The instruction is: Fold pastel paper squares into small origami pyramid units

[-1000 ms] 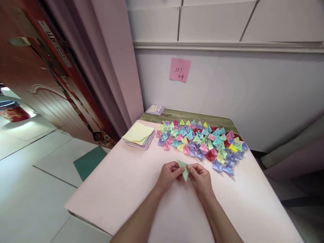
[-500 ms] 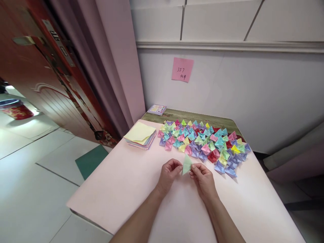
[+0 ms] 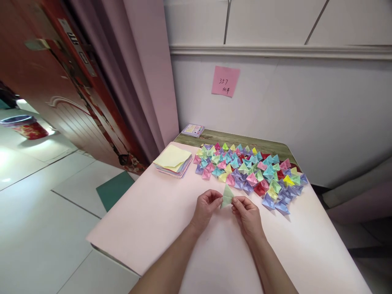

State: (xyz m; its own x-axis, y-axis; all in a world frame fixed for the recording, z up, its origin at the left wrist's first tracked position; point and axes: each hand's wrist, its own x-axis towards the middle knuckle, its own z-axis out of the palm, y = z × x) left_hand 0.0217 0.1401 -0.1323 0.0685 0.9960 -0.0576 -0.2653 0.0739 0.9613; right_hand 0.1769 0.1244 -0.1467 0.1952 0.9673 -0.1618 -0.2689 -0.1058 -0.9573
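Observation:
Between my two hands a pale green piece of folded paper stands with one pointed corner up, a little above the table. My left hand pinches its left edge between thumb and fingers. On the other side my right hand is closed on its right corner with thumb and forefinger. Just beyond lies a crowd of small folded paper boats in blue, pink, yellow, green, red and purple. A stack of square paper sheets, pale yellow on top, sits to the left of the boats.
The table has a pale pink cover and a wood-patterned back strip. Printed packs lie at its far left corner. A pink note is stuck on the wall. A red door and a purple curtain stand left.
The view has shifted slightly, so the whole scene sits a little further right and higher. Both hands keep hold of the green folded paper, which now shows a slightly wider face.

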